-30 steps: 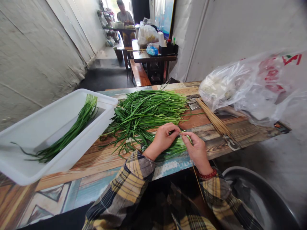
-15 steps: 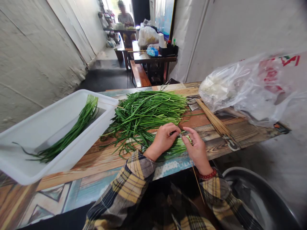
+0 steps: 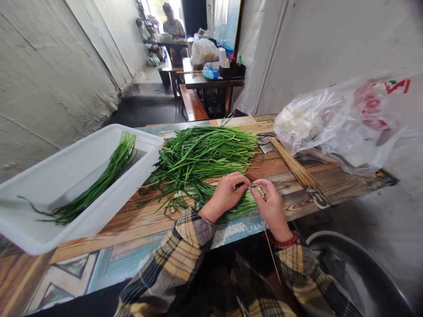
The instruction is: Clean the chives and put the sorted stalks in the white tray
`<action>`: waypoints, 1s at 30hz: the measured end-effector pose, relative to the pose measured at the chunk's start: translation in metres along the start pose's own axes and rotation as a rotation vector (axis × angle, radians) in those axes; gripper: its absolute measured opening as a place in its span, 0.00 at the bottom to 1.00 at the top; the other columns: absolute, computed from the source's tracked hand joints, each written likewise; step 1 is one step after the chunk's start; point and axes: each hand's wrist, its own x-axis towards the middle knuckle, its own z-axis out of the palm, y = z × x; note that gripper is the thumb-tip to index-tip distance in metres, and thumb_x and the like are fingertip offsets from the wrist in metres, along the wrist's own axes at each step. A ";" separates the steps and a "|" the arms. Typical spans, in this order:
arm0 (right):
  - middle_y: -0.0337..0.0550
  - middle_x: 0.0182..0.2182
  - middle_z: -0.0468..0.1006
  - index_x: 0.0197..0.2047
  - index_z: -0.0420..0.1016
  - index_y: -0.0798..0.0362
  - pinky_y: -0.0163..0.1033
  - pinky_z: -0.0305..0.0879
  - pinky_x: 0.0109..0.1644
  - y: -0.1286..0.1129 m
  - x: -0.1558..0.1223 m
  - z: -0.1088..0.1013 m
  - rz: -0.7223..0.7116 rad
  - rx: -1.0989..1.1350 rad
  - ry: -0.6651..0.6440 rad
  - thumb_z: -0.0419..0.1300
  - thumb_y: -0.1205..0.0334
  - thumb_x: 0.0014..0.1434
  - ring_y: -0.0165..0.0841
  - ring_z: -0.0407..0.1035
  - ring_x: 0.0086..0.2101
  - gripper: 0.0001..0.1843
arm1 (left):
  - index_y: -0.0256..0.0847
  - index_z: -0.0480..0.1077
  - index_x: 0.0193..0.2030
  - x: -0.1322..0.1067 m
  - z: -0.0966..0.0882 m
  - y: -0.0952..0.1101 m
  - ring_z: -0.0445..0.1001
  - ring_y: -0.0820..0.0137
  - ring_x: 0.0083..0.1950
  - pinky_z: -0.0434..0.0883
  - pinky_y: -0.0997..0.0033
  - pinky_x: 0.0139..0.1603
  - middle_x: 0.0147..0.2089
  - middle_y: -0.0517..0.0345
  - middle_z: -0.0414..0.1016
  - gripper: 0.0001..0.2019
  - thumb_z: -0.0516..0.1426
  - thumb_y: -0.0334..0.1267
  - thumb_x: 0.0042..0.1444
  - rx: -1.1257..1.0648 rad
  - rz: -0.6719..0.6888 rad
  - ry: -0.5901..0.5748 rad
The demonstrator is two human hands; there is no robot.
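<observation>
My left hand is closed, its thumb and forefinger pinched on a garlic chive stem that shows only as a short bit between the hands. Facing it, my right hand is closed on a thin bamboo skewer, whose long end slants down past the table edge. The skewer's upper end is hidden by the fingers. Beneath both hands lies a small bunch of chives, pale cut ends to the right. Just beyond them spreads a large pile of loose chives.
On the left stands a white plastic tub with a bundle of chives inside. Several bamboo skewers and a clear plastic bag are at the right. A dark basin sits below. One person is far back.
My fingers have drawn slightly closer together, and less of the stem shows between them. The tub, the pile and the loose skewers stay where they were.
</observation>
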 end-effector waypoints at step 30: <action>0.42 0.36 0.81 0.39 0.78 0.51 0.41 0.67 0.44 -0.011 0.001 -0.005 0.026 -0.062 -0.032 0.58 0.52 0.58 0.37 0.74 0.38 0.14 | 0.34 0.74 0.30 0.000 0.003 -0.001 0.71 0.73 0.31 0.68 0.75 0.35 0.29 0.57 0.76 0.05 0.56 0.30 0.52 -0.160 -0.191 0.091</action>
